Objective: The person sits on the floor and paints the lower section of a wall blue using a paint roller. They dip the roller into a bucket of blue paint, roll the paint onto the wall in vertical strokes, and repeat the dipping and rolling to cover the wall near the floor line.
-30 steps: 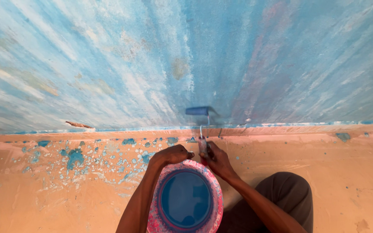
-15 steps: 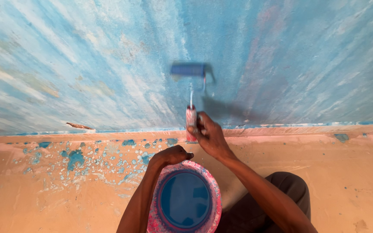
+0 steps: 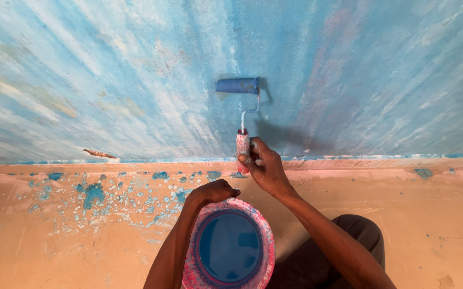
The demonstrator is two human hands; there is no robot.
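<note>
My right hand (image 3: 263, 167) grips the pink, paint-smeared handle of a small paint roller (image 3: 238, 85). Its blue sleeve presses flat against the streaky blue wall (image 3: 135, 80), a little above the hand. My left hand (image 3: 212, 191) curls over the far rim of a round pink-spattered bucket (image 3: 228, 249) filled with blue paint, held below my chest.
The wall meets a tan floor (image 3: 429, 225) at a narrow pinkish ledge (image 3: 349, 165). Blue paint drips and flecks (image 3: 95, 194) spot the floor at the left. A brownish chip (image 3: 100, 154) shows at the wall's base. My dark-trousered knee (image 3: 360, 230) sits lower right.
The roller has travelled up the wall from just above the ledge, my right hand rising with it, then eased slightly lower. The left hand and bucket stayed put.
</note>
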